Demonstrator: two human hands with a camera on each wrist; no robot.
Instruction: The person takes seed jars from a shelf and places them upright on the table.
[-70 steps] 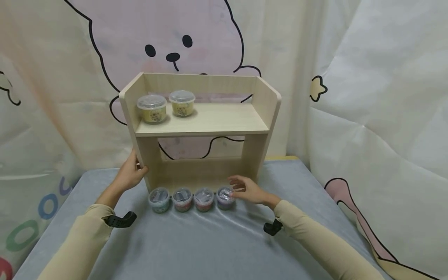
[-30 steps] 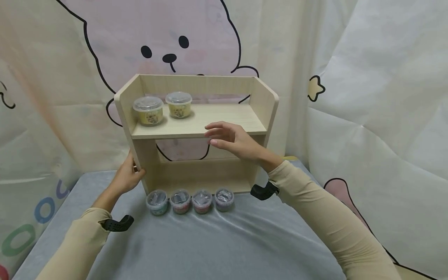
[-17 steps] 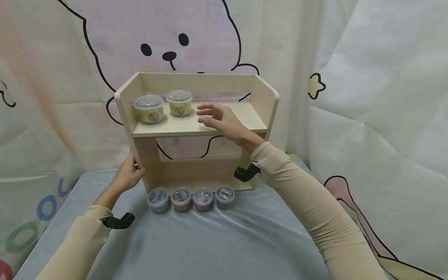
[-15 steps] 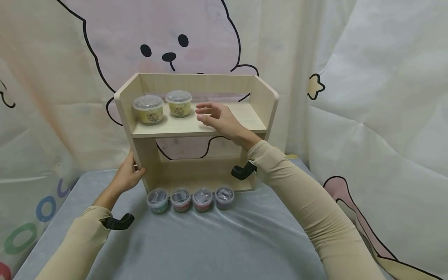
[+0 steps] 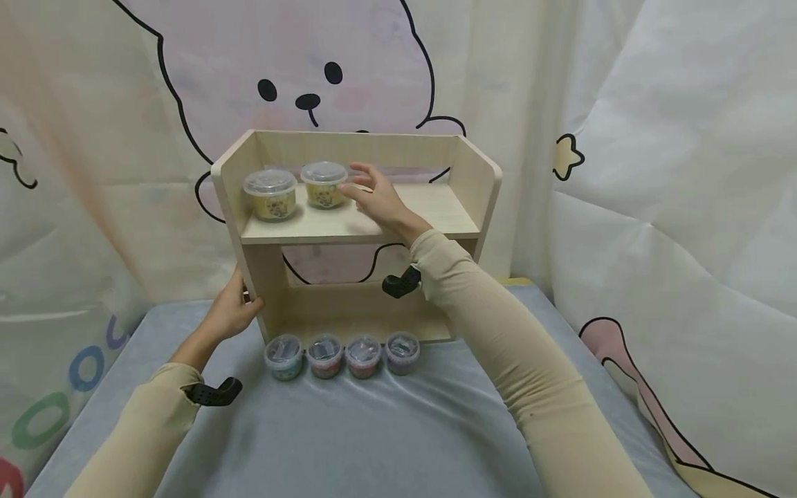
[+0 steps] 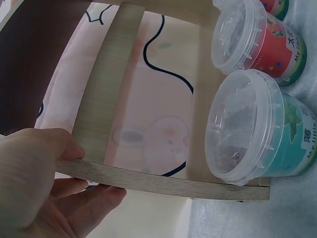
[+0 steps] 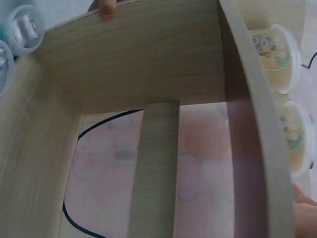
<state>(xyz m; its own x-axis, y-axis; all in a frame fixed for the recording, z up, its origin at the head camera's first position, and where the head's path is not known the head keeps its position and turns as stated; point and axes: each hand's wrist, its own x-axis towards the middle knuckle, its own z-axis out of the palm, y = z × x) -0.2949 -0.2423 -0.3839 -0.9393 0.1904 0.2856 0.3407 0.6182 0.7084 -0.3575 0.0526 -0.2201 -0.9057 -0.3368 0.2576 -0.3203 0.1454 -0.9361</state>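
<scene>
A small two-level wooden shelf [image 5: 373, 235] stands on the table. Its left side panel is pinched by my left hand [image 5: 232, 308], thumb on the inner face and fingers outside, as the left wrist view shows [image 6: 59, 173]. Two clear-lidded tubs with yellow contents sit on the upper board: a left tub [image 5: 270, 195] and a right tub [image 5: 324, 185]. Beside the right tub is my right hand [image 5: 380, 200], its thumb overlapping the tub's edge and its fingers spread behind; whether it touches the tub cannot be told. At the right wrist view's edge, part of that hand [image 7: 303, 210] shows.
Several smaller lidded tubs stand in a row before the shelf's base, among them a teal one [image 5: 284, 358], a red one [image 5: 325, 356] and a purple one [image 5: 402, 353]. A blue-grey cloth [image 5: 349, 436] covers the table. Printed curtains [image 5: 672, 173] hang around.
My right hand has left the purple tub in the front row, risen past the shelf's edge and moved left to the right yellow tub. My left hand stays on the side panel.
</scene>
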